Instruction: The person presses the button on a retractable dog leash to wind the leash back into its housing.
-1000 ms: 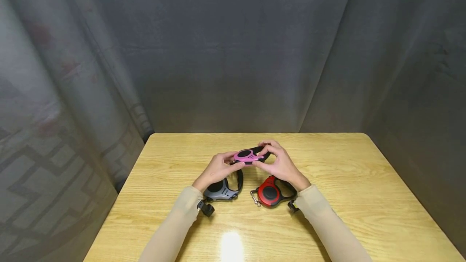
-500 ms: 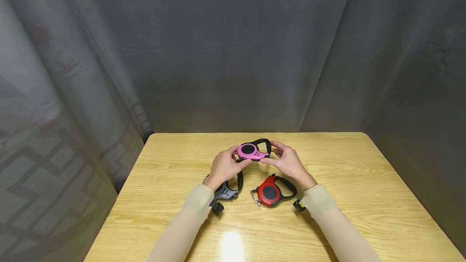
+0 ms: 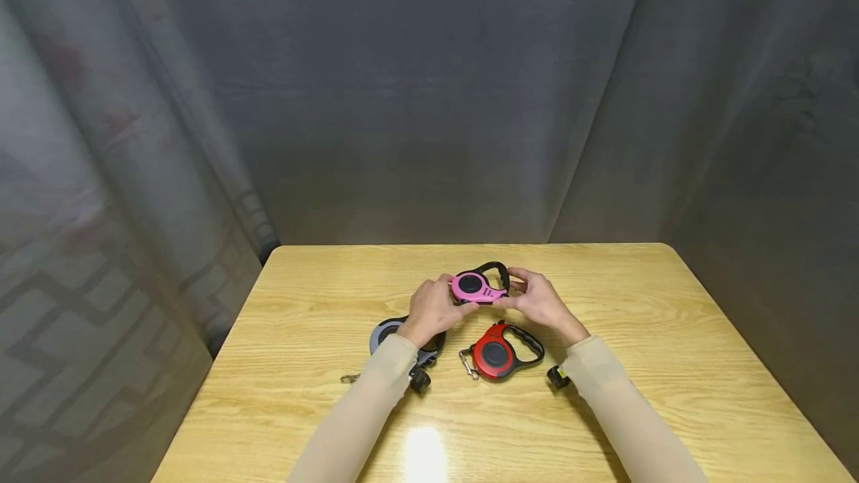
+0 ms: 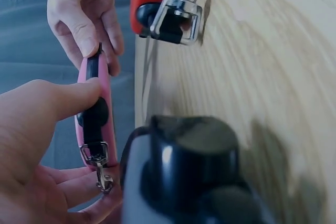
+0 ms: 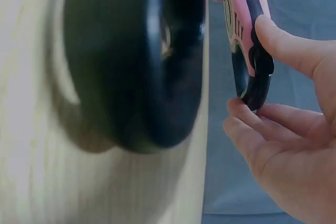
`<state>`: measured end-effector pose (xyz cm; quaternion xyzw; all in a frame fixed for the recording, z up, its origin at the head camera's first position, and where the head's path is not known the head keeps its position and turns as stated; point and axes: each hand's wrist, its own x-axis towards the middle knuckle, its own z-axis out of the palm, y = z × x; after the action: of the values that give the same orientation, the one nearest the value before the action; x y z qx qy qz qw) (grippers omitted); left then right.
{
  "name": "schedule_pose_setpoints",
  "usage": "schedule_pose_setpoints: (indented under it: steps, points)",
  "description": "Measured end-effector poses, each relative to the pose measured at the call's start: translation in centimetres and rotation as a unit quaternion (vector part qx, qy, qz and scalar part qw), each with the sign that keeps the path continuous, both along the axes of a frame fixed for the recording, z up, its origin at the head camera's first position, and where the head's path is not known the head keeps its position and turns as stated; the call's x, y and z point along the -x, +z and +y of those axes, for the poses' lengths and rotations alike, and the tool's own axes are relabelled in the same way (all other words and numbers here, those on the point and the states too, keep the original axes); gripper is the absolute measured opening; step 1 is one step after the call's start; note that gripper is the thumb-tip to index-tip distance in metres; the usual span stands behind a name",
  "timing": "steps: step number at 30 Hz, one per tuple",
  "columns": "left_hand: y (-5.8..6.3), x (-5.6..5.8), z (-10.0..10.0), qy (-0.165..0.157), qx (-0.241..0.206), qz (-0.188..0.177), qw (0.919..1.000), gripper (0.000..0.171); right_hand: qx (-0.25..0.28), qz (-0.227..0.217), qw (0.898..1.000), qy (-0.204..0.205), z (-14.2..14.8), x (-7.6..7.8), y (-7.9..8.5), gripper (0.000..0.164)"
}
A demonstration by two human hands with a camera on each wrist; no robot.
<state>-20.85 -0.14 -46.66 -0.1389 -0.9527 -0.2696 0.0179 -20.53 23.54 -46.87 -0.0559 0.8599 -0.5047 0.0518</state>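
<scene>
A pink and black retractable dog leash (image 3: 485, 293) is held between both hands over the back middle of the table. My left hand (image 3: 432, 310) grips its rounded body, the thumb (image 4: 79, 98) along the narrow edge and the fingers beneath. Its metal clip (image 4: 103, 174) hangs by those fingers in the left wrist view. With thumb and fingertips my right hand (image 3: 540, 301) pinches the handle end, whose black loop (image 5: 257, 90) shows in the right wrist view. A red retractable leash (image 3: 493, 353) lies nearer, below the hands. The grey one (image 3: 379, 331) is partly hidden under my left wrist.
The wooden table (image 3: 671, 349) stretches out on both sides. Behind it hangs a grey curtain (image 3: 416, 133), with more cloth at the left and right. A small black wrist camera (image 3: 420, 380) sits beside the grey leash.
Both hands have carried the pink leash slightly right, and it has turned flatter, showing its face and handle loop. My right fingers have shifted to the handle's end. The red and grey leashes stay put.
</scene>
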Motion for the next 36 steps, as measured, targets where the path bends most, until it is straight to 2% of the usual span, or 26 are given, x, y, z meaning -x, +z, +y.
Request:
schedule_pose_setpoints:
  steps: [6, 12, 20, 29, 36]
  points:
    - [-0.4, 0.2, 0.4, -0.004, 0.016, -0.003, 0.9999, 0.057, 0.021, -0.015, 1.000, 0.010, 0.2, 0.2, -1.0, 0.086]
    - [-0.9, 0.0, 0.7, -0.019, 0.034, -0.001, 0.9992, 0.051, 0.025, -0.036, 0.999, 0.011, 0.6, 0.3, -1.9, 0.083]
    - [-1.1, 0.1, 0.7, -0.041, 0.068, 0.017, 0.9967, 0.048, 0.012, -0.015, 1.000, 0.019, 0.9, 0.8, -2.5, 0.076]
    - [-1.4, 0.1, 0.4, -0.042, 0.044, 0.002, 0.9982, 0.047, -0.030, -0.012, 0.999, 0.014, 1.0, 0.7, -2.2, 0.073]
    - [-0.7, -0.2, -0.1, -0.055, 0.033, 0.017, 0.9978, 0.051, -0.049, -0.009, 0.999, 0.012, 1.3, 0.5, -1.9, 0.075]
